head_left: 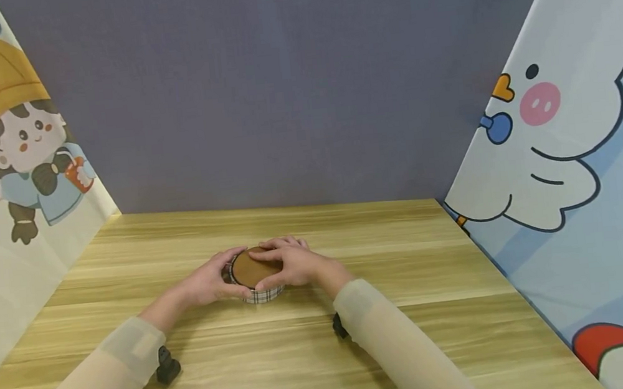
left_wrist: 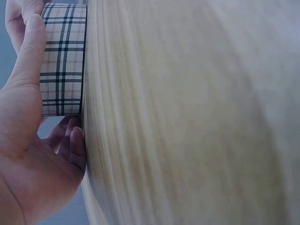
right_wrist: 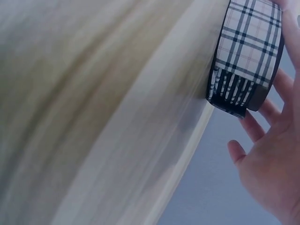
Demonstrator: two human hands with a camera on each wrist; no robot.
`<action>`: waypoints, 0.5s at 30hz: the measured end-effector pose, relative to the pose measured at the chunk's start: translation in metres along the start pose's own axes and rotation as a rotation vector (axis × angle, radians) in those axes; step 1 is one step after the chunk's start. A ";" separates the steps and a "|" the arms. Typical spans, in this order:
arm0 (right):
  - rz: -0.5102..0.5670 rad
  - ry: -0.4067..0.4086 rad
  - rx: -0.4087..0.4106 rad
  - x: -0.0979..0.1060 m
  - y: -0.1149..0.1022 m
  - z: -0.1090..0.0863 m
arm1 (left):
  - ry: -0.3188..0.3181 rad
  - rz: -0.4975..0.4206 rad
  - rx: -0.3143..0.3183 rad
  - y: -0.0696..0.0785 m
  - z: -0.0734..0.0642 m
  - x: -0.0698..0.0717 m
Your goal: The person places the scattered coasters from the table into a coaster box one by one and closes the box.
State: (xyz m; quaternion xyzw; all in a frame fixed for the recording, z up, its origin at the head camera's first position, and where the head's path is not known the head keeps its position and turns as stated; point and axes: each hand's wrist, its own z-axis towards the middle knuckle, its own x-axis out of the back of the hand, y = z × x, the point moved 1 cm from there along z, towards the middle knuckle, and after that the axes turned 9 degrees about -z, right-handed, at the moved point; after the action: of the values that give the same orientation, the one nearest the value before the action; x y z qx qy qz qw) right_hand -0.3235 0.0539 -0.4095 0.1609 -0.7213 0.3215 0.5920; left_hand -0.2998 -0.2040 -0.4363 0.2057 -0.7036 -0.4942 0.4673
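Observation:
A low round box [head_left: 250, 270] with a brown top and black-and-white plaid sides sits on the wooden table, between both hands. My left hand [head_left: 211, 282] holds its left side, thumb at the near rim and fingers toward the far rim. In the left wrist view, the thumb lies along the edge of the plaid side [left_wrist: 63, 61]. From the right, my right hand [head_left: 294, 265] grips the box, with thumb and index finger over the brown top. A slatted black-and-plaid section [right_wrist: 232, 89] of the side shows in the right wrist view.
The wood-grain table [head_left: 260, 368] extends around the hands. A grey panel [head_left: 267, 86] rises behind it. Cartoon-printed panels flank it, a child figure [head_left: 25, 140] on the left and a white character [head_left: 566, 95] on the right.

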 end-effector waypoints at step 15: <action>-0.025 -0.014 0.034 0.001 0.002 -0.014 | -0.023 -0.025 -0.036 -0.002 0.002 -0.004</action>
State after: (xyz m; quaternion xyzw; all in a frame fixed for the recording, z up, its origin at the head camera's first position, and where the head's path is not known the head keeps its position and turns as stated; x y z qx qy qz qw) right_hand -0.3143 0.0653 -0.4083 0.1826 -0.7178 0.3252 0.5879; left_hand -0.3000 -0.2005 -0.4399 0.2006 -0.6974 -0.5149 0.4564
